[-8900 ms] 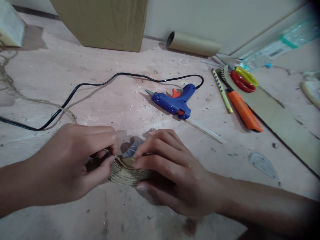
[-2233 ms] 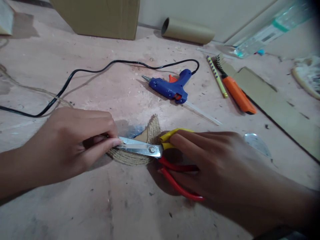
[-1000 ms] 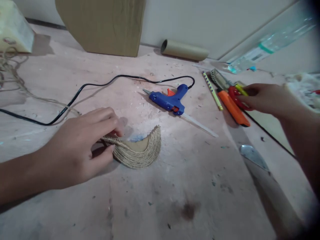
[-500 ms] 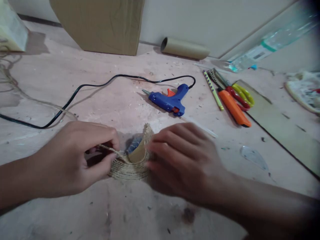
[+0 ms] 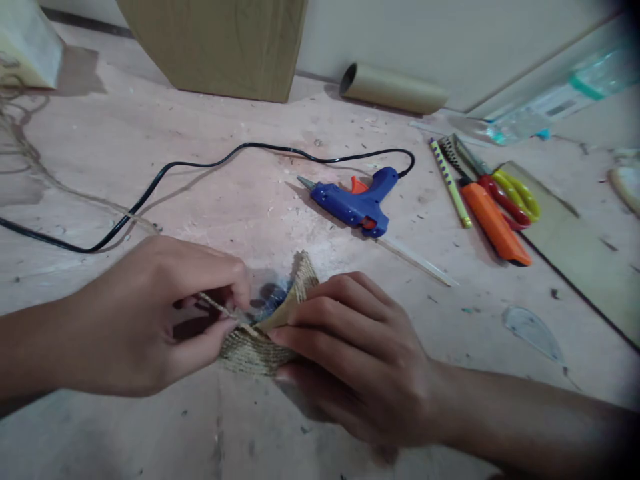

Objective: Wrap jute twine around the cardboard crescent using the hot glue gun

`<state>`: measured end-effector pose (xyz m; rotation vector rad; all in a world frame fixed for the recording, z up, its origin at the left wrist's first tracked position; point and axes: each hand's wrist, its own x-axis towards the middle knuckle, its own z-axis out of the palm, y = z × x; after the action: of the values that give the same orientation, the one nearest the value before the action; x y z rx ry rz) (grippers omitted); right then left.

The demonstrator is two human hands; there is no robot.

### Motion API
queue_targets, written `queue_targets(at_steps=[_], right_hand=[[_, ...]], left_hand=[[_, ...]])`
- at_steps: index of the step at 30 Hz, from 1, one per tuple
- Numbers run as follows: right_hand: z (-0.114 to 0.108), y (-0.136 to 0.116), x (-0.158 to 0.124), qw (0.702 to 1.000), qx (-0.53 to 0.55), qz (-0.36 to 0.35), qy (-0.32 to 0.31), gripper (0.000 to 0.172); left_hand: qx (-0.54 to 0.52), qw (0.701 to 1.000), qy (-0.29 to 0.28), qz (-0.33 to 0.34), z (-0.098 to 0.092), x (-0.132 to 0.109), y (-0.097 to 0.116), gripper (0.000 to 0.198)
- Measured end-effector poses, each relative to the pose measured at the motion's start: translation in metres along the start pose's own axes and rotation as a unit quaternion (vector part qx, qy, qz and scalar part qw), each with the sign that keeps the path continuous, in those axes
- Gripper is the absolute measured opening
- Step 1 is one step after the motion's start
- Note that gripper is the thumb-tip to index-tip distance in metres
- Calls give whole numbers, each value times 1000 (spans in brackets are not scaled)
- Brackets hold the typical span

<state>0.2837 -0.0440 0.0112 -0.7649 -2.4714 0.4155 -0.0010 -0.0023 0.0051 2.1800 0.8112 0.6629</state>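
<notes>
A curved cardboard piece covered in rows of twine (image 5: pixel 250 357) sits low in the middle of the head view, between my hands. My left hand (image 5: pixel 195 313) pinches a strand of twine (image 5: pixel 215 303) that runs down to the upper edge of the piece. Closed on the right part of the piece is my right hand (image 5: pixel 355 353), with fingers on its inner edge and the thumb beneath, partly hidden. Something bluish and transparent (image 5: pixel 277 300) shows behind the curve; I cannot make out what it is.
A blue glue gun (image 5: pixel 350 203) with a black cord (image 5: pixel 240 148) lies beyond my hands. Farther right are a pencil (image 5: pixel 451 187), an orange cutter (image 5: pixel 495 223), scissors (image 5: pixel 517 197) and a plastic bottle (image 5: pixel 555 107). A cardboard tube (image 5: pixel 395 90) and cardboard sheet (image 5: pixel 220 50) are at the back.
My right hand has shifted left and down along the twine-covered piece, its fingers now over the inner edge near the strand. The view has turned slightly, moving the background rightward.
</notes>
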Motion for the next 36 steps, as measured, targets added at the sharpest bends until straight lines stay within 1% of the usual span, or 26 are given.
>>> queue_targets(at_steps=[4, 8, 11, 16, 20, 22, 25, 29, 32, 33, 36], right_hand=[[-4, 3, -1, 1000, 25, 6, -14, 13], [-3, 4, -6, 999, 38, 3, -9, 15], [-3, 4, -7, 999, 39, -5, -14, 13], [-3, 6, -6, 999, 34, -19, -26, 11], [-1, 6, -6, 999, 31, -16, -17, 10], [0, 6, -6, 999, 32, -17, -12, 13], [0, 5, -6, 999, 29, -18, -21, 17], [-3, 6, -3, 999, 8, -32, -35, 17], [-5, 7, -1, 997, -19, -54, -47, 27], [-4, 8, -1, 997, -20, -56, -47, 28], [-2, 9, -1, 998, 7, -48, -40, 16]], left_hand=[[-6, 999, -32, 9, -3, 5, -1, 24], [-17, 996, -71, 53, -7, 9, -6, 20], [-16, 994, -86, 69, -9, 11, -8, 20], [9, 993, -84, 81, -8, 12, -7, 24], [17, 993, -78, 84, -7, 13, -6, 24], [19, 993, -78, 82, -7, 13, -7, 23], [16, 994, -78, 78, -7, 12, -7, 22], [18, 993, -88, 74, -8, 12, -5, 24], [15, 993, -93, 70, -9, 12, -5, 25], [14, 993, -92, 69, -8, 12, -5, 25], [13, 994, -85, 70, -8, 12, -5, 25]])
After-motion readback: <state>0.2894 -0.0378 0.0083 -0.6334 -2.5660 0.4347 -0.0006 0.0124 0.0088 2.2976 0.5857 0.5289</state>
